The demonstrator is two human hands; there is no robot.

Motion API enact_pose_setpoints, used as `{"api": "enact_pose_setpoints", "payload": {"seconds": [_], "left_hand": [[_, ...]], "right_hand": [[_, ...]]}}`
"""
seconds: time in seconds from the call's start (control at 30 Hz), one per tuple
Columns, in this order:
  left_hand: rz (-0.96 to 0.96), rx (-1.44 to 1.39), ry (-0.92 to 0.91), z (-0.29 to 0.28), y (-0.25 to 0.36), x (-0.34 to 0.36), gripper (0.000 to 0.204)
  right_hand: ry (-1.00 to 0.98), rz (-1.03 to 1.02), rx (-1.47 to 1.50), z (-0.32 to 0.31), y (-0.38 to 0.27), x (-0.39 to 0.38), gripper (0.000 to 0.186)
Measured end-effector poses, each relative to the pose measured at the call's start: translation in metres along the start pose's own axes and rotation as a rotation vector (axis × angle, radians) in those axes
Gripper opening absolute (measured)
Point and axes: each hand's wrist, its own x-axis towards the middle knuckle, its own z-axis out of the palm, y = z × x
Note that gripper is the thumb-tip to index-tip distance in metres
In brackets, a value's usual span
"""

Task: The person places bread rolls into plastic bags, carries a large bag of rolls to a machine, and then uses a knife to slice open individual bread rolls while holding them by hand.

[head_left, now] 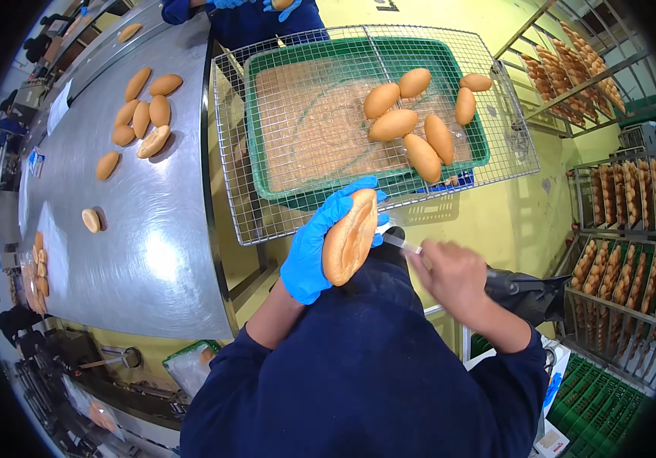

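Note:
In my blue-gloved left hand [313, 256] is an oval bread roll [351, 237], held lengthwise with a pale, creased face showing. My bare right hand [450, 278] grips a knife [404, 244], its blade pointing left toward the roll; whether it touches the roll I cannot tell. Just beyond my hands a wire rack [229, 191] lies over a green tray [259, 153] strewn with crumbs, with several golden rolls [393, 124] on its right half.
A steel table [137, 259] at left carries scattered rolls [159, 111]. A co-worker [244, 23] in blue gloves stands beyond the rack. Racks of bread [622, 282] stand at right, green crates [595, 404] at lower right.

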Motion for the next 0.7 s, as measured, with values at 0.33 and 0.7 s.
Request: {"api": "enact_pose_setpoints", "payload": {"seconds": [0.33, 0.7], "left_hand": [[0.076, 0.116, -0.01, 0.001, 0.002, 0.001, 0.049], [0.055, 0.045, -0.021, 0.001, 0.006, 0.003, 0.051]], "right_hand": [[0.048, 0.077, -0.036, 0.018, 0.015, 0.015, 0.031], [-0.018, -0.002, 0.113, 0.007, -0.005, 0.001, 0.03]]}}
